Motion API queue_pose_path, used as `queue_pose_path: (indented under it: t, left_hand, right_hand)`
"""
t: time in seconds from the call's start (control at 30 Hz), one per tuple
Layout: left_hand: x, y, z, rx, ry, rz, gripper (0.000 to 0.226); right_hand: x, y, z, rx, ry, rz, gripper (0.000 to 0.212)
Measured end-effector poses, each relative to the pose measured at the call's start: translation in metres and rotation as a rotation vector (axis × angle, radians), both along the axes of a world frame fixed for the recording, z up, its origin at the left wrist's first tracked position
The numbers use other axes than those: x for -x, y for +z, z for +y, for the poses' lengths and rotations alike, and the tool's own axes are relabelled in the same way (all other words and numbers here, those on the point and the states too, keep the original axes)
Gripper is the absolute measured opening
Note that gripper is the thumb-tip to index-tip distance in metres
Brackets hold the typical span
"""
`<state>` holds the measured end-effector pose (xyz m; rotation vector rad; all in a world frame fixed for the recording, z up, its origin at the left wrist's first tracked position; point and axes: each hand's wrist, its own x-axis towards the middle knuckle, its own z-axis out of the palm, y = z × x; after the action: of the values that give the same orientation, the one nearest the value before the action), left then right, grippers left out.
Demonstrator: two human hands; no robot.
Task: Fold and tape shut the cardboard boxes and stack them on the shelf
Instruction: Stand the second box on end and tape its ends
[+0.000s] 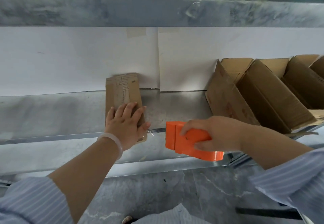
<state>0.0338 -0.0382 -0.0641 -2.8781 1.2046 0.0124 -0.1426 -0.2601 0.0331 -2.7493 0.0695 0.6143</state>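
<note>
Cardboard box: small, brown, folded shut, lying on the metal shelf near the middle of its front edge; its near end overhangs that edge slightly.
Long axis: runs from the front edge toward the back wall, away from the person.
Left hand: spread flat, palm down on the near end of the box, pinning it to the shelf.
Right hand: wrapped around the orange tape dispenser, just off the front edge and apart from the box, to its right.
Tape strand: a thin clear wisp shows between box and dispenser; whether it is attached I cannot tell.
Nearer hand: the left is on the box already; the right must travel left to reach it.
Open boxes: a row at the right end of the shelf, untaped.
</note>
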Motion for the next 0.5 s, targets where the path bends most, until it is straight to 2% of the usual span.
queue_pose_path:
  t: [0.2,0.37,0.5]
  left_hand:
    - [-0.001,0.002,0.001,-0.042,-0.011,0.006,0.080]
    - [0.000,0.002,0.000,-0.058,0.003,0.023,0.082]
    - [-0.002,0.001,0.002,-0.072,-0.026,0.002,0.082]
  right_hand:
    - [-0.008,0.004,0.009,0.011,-0.022,0.053,0.043]
    - [-0.036,-0.014,0.049,0.103,-0.056,-0.041,0.039]
    - [-0.064,-0.029,0.078,0.092,-0.099,-0.029,0.036]
